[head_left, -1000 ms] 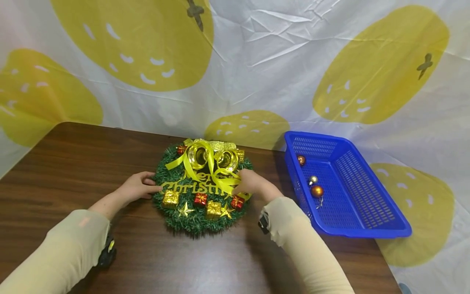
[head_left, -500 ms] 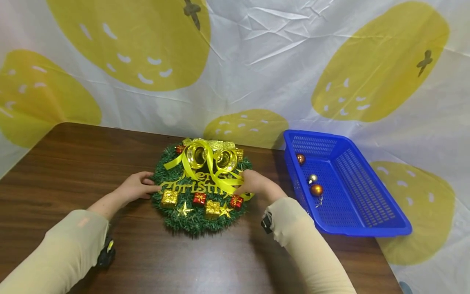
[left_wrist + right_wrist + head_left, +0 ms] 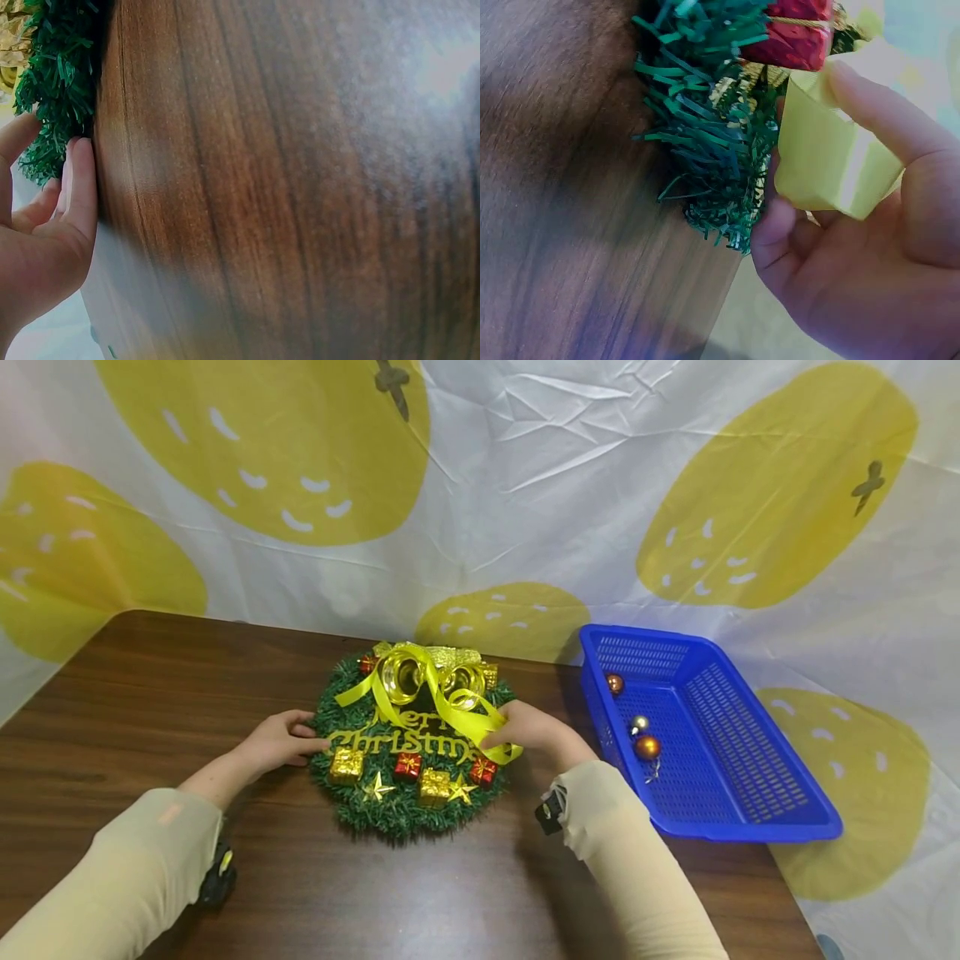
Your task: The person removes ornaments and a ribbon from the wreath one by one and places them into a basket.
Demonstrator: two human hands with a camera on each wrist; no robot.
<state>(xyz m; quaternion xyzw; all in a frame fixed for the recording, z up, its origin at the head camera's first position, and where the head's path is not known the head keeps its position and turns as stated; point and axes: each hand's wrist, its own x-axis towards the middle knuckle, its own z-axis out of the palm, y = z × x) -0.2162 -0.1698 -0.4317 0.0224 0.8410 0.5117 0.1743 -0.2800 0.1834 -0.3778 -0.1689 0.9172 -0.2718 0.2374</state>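
A green tinsel Christmas wreath (image 3: pixel 405 820) lies on the table, with gold "Merry Christmas" lettering, gold bells (image 3: pixel 401 675), small gift boxes and stars. At its left edge my left hand (image 3: pixel 276 743) grips the tinsel, thumb on one side and fingers on the other; in the left wrist view the fingertips press into the green strands. My right hand (image 3: pixel 531 728) pinches the yellow ribbon (image 3: pixel 472 724) at the wreath's right side. The right wrist view shows the ribbon (image 3: pixel 825 150) looped between thumb and fingers, next to a red gift box (image 3: pixel 795 37).
A blue perforated basket (image 3: pixel 750 837) stands at the right of the brown table (image 3: pixel 375 902). Inside it, to the left, lie an orange ball (image 3: pixel 647 747), a small pale gold ball (image 3: pixel 640 724) and a copper ball (image 3: pixel 615 684). A patterned cloth (image 3: pixel 525 510) hangs behind.
My right hand has shifted slightly to the right, drawing the ribbon's tail outward over the lettering. The left hand keeps its place at the wreath's edge.
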